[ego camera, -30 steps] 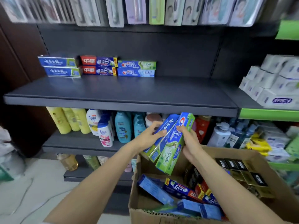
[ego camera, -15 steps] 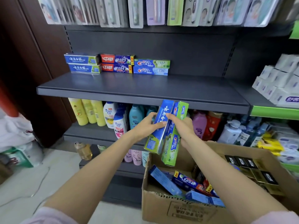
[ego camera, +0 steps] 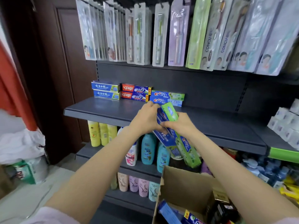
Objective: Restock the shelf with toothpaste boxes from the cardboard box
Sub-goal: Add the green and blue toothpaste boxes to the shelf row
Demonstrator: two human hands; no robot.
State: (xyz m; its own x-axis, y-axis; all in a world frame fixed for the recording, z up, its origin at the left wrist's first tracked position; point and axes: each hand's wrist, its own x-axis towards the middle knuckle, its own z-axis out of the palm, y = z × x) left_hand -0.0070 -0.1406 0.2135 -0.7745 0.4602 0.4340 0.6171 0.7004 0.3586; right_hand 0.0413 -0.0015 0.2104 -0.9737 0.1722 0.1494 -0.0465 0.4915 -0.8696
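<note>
Both hands hold a pair of toothpaste boxes at the centre of the frame, their upper ends over the front edge of the dark shelf (ego camera: 103, 110): the left hand (ego camera: 145, 120) has its grip curled round the blue box (ego camera: 163, 136), and the right hand (ego camera: 181, 125) has its fingers wrapped over the green box (ego camera: 187, 147), the two boxes pressed side by side and tilted steeply. To place them well, it seems wise to level the pair first, then slide them flat onto the shelf in front of the matching stack, faces outward, without knocking the rows behind. The green box shows "Crest" lettering. At the back of the shelf, the Crest stack (ego camera: 166, 97) reads "Crest" in red and white; beside it a red-and-blue stack (ego camera: 135, 92) and a blue-and-green stack (ego camera: 106, 90) carry Chinese characters. Hanging toothbrush packs (ego camera: 208, 38) in the upper right read "CONCU". The cardboard box (ego camera: 182, 185), lower right, holds more boxes.
</note>
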